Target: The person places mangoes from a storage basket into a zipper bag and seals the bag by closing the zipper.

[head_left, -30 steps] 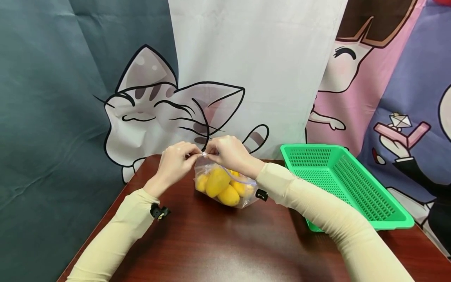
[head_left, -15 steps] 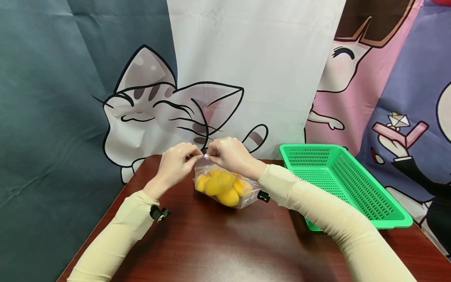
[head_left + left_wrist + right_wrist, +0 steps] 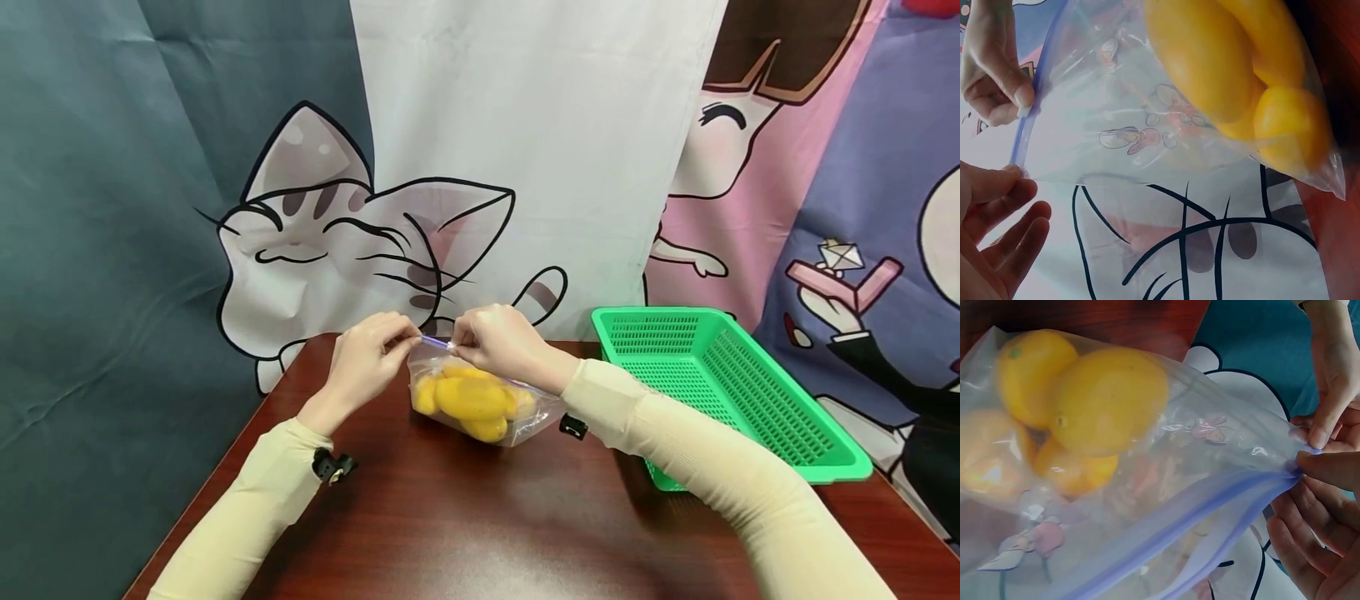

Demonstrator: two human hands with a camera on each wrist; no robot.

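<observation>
A clear zip-lock bag point(image 3: 534, 427) stands on the table, holding several smooth yellow fruits point(image 3: 468, 402). Along its top runs a purple zip strip point(image 3: 435, 342). My left hand point(image 3: 366, 354) pinches the strip's left end between thumb and index finger. A short way to the right, my right hand point(image 3: 498, 342) pinches the same strip. In the left wrist view, pale flower-like prints show on the bag's upper wall point(image 3: 1129, 137). Past the right hand point(image 3: 1329, 519), the right wrist view shows two purple bands point(image 3: 1210, 506) standing apart.
A green perforated plastic basket point(image 3: 738, 392) sits on the right side of the brown wooden table point(image 3: 450, 517). Behind the table hangs a cartoon-printed cloth point(image 3: 465, 108). Both wrists carry small black cameras, one being the left camera point(image 3: 333, 465).
My hands, close together at the bag's left top corner earlier, now stand farther apart. The right hand has slid rightward along the strip, baring a purple stretch between them. The bag's top has dropped slightly.
</observation>
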